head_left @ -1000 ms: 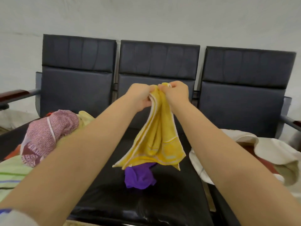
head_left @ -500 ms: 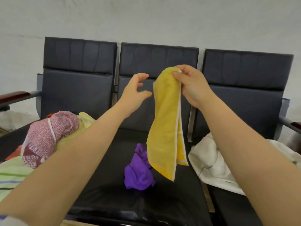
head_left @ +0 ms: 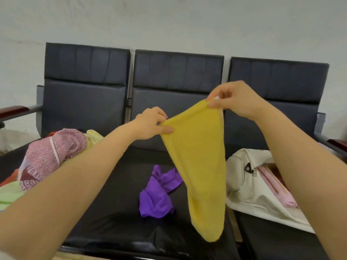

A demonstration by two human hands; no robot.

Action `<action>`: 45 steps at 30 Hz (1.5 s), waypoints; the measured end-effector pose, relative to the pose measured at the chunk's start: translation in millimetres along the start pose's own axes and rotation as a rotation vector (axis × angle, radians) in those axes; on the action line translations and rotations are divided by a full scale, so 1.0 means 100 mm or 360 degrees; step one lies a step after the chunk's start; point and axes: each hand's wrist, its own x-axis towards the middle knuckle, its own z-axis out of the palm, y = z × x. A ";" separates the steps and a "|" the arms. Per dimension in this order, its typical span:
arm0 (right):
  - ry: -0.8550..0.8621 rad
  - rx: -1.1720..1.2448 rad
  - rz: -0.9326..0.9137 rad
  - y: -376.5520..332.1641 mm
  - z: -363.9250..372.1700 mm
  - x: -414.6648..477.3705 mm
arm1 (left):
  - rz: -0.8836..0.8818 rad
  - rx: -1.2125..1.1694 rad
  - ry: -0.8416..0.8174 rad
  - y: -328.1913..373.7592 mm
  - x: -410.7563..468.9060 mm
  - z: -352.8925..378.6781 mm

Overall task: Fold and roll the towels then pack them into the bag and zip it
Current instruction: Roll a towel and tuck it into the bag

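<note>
The yellow towel (head_left: pixel 197 166) is hanging in the air over the middle seat (head_left: pixel 116 212) of a dark bench. It is doubled over, so its top edge is stretching at a slant between the two hands. Its body is narrowing to a rounded tip that is reaching down near the seat's front edge. It is looking plain and fuzzy, with a thin white border peeking out at the upper right corner. The left hand (head_left: pixel 150 124) is pinching the lower left corner between thumb and curled fingers. The right hand (head_left: pixel 236 98), higher up, is pinching the upper corner with thumb and fingertips, its other fingers curling loosely.

A white bag (head_left: pixel 244 184) is lying on the right seat with its mouth gaping, a dark zipper pull (head_left: pixel 248 168) sitting at the opening's far end. Something pink (head_left: pixel 281 192) with thin yellowish stripes is showing inside. The right forearm is covering the rest of the opening.

A purple towel (head_left: pixel 157 194) is lying crumpled on the middle seat, partly behind the yellow one and apart from the bag. A pile is sitting on the left seat: a pink patterned towel (head_left: pixel 50 156) on top, a pale yellow one (head_left: pixel 93 136) behind it, a green one (head_left: pixel 9 192) at the near edge and a bit of orange cloth (head_left: pixel 11 177) beneath.

Bare black seat is showing left of and in front of the purple towel, up to the glossy front edge. The bag's left side is reaching the gap between the middle and right seats. Armrests (head_left: pixel 13 110) are closing off both ends, and the backrests (head_left: pixel 178 72) are standing against a pale wall (head_left: pixel 169 21).
</note>
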 end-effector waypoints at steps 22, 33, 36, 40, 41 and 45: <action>0.0211 0.0151 0.0193 0.04 -0.09 -0.09 | -0.0029 -0.0857 0.0713 0.24 -0.08 -0.47; 0.0353 0.0375 0.0638 0.26 0.19 0.14 | -0.0378 -0.0948 0.0529 0.20 0.26 -0.27; 0.0604 0.0325 0.0509 0.36 0.28 0.17 | -0.0279 -0.1007 0.0781 0.22 0.34 -0.19; 0.0608 0.0236 0.0428 0.50 0.35 -0.09 | -0.0125 -0.0963 0.0709 0.13 0.18 0.00; 0.0540 0.0135 0.0408 0.56 0.38 -0.21 | -0.0084 -0.0908 0.0653 0.08 0.09 0.10; 0.0050 -0.0214 0.0414 0.85 0.69 -0.86 | 0.0063 -0.0603 0.0258 -0.18 -0.46 0.77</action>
